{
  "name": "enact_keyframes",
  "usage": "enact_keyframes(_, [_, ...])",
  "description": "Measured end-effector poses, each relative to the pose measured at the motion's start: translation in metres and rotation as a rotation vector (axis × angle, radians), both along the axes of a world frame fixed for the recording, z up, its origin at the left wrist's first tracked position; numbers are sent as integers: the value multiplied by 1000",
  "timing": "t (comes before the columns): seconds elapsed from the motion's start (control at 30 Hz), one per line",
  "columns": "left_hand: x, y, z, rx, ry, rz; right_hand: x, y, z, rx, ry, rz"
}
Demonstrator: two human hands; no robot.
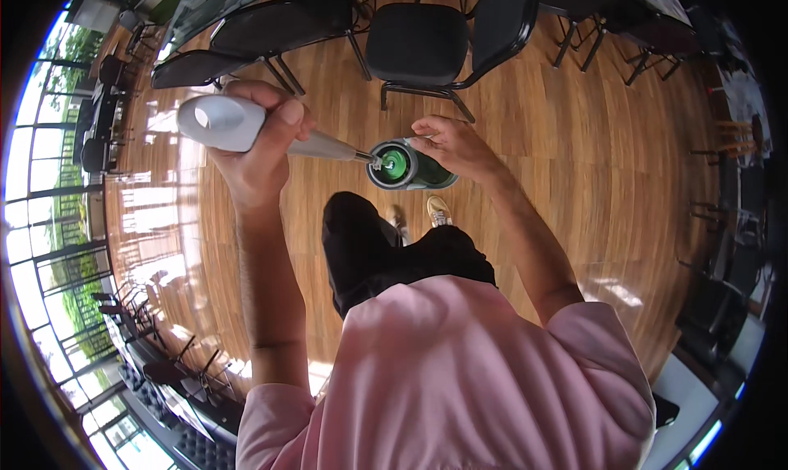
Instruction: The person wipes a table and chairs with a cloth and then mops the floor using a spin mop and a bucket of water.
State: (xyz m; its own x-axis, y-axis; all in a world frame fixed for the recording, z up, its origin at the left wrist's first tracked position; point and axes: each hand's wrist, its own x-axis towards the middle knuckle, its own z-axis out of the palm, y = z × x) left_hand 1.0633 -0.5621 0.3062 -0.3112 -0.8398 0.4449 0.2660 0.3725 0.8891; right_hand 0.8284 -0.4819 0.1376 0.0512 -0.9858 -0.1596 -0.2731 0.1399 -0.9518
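Note:
My left hand [267,133] is wrapped round the light grey handle of a pole [324,146], whose wide grip end points up at the left. The pole's thin metal shaft slants down to the right, its lower end at the mouth of a bucket [447,180] with a grey rim. Inside the round grey opening shows a bright green part [396,165]. Over the bucket's far right side is my right hand [458,146], its fingers loosely bent and apart. Whether those fingertips touch the rim is not clear.
Black padded chairs [417,43] with metal legs line the far side, beyond the bucket. My shoe [439,210] stands close to the bucket on the wooden floor [525,183]. Tall windows [57,191] run along the left, with more dark furniture [156,359] near them.

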Motion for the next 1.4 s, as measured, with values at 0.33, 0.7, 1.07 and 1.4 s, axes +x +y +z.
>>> enact_keyframes(0.33, [-15, -2, 5, -66, -90, -65, -21, -18, -4, -53, -76, 14])
enact_keyframes(0.7, [-31, -16, 7, -29, -40, -118, -27, -18, -8, -76, -194, 6])
enact_keyframes(1.07, [-14, -27, -2, -44, -58, 35, 8, -59, 50, -135, -141, 142])
enact_keyframes(1.4, [14, -39, 9, -54, 26, 8, 56, -86, 150, -362, -517, 272])
